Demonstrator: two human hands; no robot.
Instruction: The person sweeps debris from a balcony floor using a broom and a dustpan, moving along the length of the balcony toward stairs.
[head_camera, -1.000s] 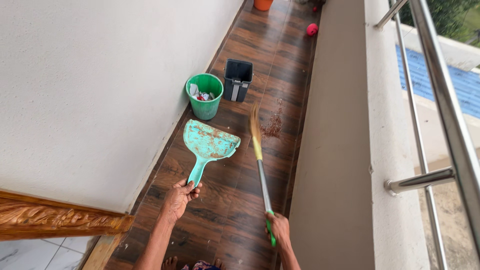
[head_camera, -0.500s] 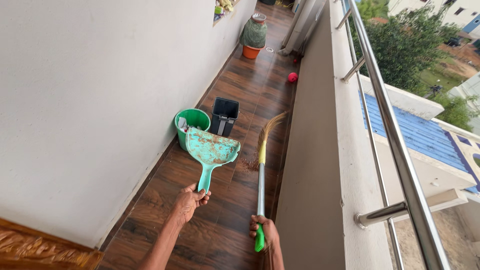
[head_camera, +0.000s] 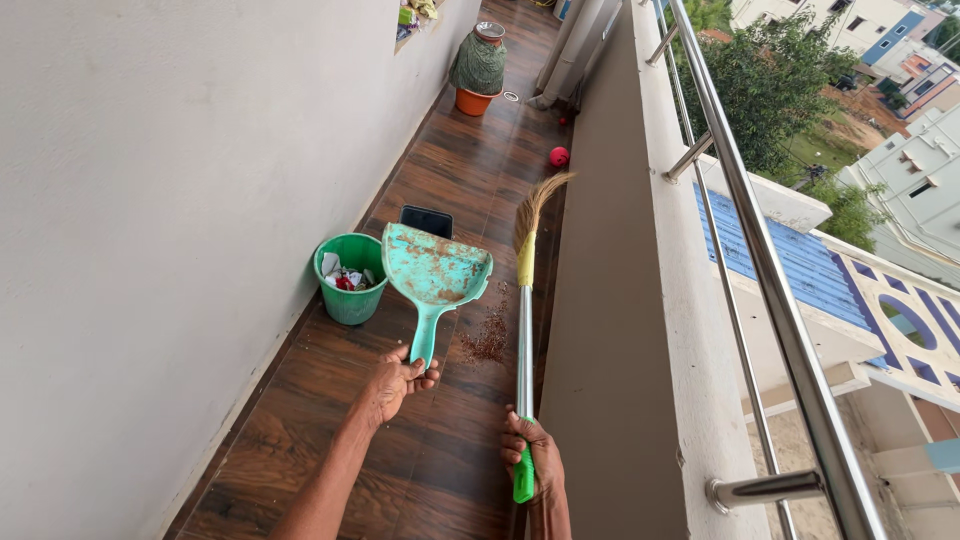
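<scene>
The dustpan (head_camera: 437, 272) is turquoise green, blotched with rusty brown stains across its scoop. The broom (head_camera: 523, 300) has tan straw bristles, a yellow binding band, a silvery metal shaft and a bright green grip end. The bucket (head_camera: 350, 278) is green, with white and red scraps inside. The bin (head_camera: 426, 220) behind the dustpan is dark grey. The floor (head_camera: 440, 160) is dark brown with a wood-grain plank pattern, and the swept debris (head_camera: 488, 338) on it is reddish brown. The ball (head_camera: 558, 156) is red; the far pot (head_camera: 472, 101) is orange.
</scene>
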